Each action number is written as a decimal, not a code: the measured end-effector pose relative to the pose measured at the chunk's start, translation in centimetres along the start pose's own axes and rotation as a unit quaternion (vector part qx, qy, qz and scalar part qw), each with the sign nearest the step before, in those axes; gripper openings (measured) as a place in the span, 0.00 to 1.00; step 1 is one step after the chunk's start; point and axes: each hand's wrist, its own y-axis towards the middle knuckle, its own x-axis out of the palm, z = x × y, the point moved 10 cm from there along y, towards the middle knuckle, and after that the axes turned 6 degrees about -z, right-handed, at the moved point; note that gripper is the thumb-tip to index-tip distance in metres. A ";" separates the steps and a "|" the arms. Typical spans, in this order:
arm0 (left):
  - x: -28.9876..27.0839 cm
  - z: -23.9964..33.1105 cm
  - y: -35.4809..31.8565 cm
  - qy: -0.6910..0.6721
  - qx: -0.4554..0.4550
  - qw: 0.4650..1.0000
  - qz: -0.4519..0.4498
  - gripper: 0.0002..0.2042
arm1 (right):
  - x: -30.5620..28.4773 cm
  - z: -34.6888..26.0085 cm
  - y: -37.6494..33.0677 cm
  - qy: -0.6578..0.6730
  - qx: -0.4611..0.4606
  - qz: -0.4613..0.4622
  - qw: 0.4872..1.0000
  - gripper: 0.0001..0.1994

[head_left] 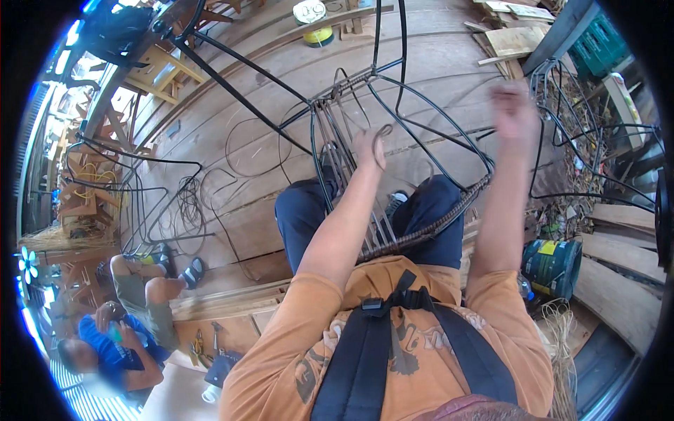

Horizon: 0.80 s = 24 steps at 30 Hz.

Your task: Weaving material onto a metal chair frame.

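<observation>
a workshop floor of wide wooden planks (232, 126) fills the upper half of the frame, lit by daylight. at centre the left hand (370, 149) is closed on a loop of thin dark cane strand (384, 133), just above the band of strands already woven down the black metal chair frame (421, 105) that lies across the person's knees. the right hand (512, 112) is raised at upper right, blurred, so whether it pinches anything cannot be told. the frame's curved rods ring both hands closely; open floor lies beyond them toward upper left. a braided edge (449, 214) runs along the frame's right side. at right stand a green bucket (551, 266) and another bare wire frame (597, 126); more frames (133, 189) at left. at lower left another person (126, 330) sits, with tools (210, 347) on a board beside them.
</observation>
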 end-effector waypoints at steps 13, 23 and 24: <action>-0.3 2.9 -2.7 0.035 -0.065 0.997 0.004 0.06 | -8.6 -46.5 -16.7 -0.529 -0.456 0.419 0.580 0.06; -9.5 24.5 -6.1 0.541 0.160 0.817 0.120 0.15 | -20.9 -32.5 -9.7 -0.687 0.235 0.355 0.589 0.20; -12.2 24.6 -4.2 0.540 0.161 0.817 0.123 0.15 | -18.2 -30.6 -7.9 -0.710 0.160 0.264 0.633 0.19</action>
